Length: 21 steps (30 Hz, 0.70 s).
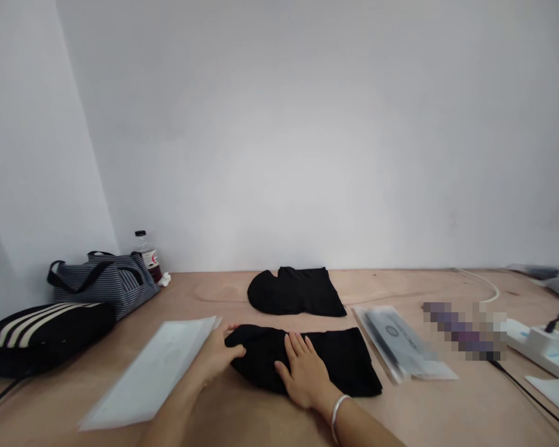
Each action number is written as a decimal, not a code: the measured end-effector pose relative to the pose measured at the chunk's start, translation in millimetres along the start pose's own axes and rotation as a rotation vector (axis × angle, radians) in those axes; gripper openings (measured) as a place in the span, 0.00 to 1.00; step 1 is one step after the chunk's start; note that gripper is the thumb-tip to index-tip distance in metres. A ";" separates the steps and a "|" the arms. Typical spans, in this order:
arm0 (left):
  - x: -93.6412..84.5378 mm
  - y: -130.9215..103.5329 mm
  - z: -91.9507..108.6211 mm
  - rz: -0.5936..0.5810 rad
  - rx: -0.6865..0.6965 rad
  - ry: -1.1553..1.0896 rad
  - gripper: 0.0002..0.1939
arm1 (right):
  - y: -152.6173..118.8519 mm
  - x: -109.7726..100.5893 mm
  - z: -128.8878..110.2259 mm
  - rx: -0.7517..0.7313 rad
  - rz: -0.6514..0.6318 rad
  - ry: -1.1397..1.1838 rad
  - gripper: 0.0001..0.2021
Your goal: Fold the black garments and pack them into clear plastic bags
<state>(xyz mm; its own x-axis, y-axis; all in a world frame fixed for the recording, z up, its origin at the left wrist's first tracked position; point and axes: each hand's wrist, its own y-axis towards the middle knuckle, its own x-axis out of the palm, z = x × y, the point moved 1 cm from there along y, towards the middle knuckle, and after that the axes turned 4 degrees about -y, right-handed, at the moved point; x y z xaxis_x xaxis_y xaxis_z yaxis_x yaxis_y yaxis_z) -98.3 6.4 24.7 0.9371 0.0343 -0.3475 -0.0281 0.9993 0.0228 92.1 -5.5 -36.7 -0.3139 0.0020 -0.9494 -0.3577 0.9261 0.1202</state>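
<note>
A black cloth piece [349,360] lies flat on the table in front of me. My left hand [218,355] is at its left end, with thumb and fingers closed around the cloth's edge. On the middle of the same cloth my right hand [302,371] lies flat, fingers stretched out, a silver bangle on the wrist. Behind it, near the wall, is a second black cloth piece [293,292], rounded at its left end, which neither hand touches.
A frosted plastic bag [153,369] lies at left, a packaged item [395,341] at right. Further left are a striped bag [125,288], a black bag [51,335] and a bottle [149,257]. A power strip [522,335] and cables lie far right.
</note>
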 end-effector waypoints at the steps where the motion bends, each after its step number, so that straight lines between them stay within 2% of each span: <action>1: 7.7 -0.1 1.3 0.080 0.018 -0.116 0.20 | 0.4 0.1 0.4 0.000 0.004 0.007 0.31; 3: 27.1 -1.0 0.7 0.196 0.041 -0.304 0.21 | 1.1 -1.4 2.3 0.001 0.010 0.032 0.30; 6: 58.5 -2.7 -3.7 0.149 0.145 -0.409 0.18 | 0.4 -8.9 10.0 -0.003 0.042 0.089 0.27; 9: 80.7 -5.9 -5.4 0.104 0.346 -0.176 0.14 | -3.8 -18.6 25.8 0.030 0.072 0.054 0.25; 12: 94.6 -11.0 -2.8 0.023 0.501 0.159 0.16 | -12.5 -24.7 46.9 0.106 0.059 -0.070 0.24; 17: 110.1 -21.0 1.3 -0.200 0.594 0.642 0.25 | -30.3 -29.2 75.3 0.168 0.063 -0.222 0.24; 21: 112.6 -26.4 -0.2 -0.337 0.632 0.835 0.24 | -37.3 -29.7 82.7 0.174 0.043 -0.253 0.25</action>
<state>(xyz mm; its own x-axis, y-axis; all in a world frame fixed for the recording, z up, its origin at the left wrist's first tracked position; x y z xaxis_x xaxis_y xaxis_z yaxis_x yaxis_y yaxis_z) 7.9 -16.1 -15.2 0.3257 -0.0039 -0.9455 0.5919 0.7806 0.2007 187.5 -8.9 -36.9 -0.0892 0.1163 -0.9892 -0.1864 0.9737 0.1312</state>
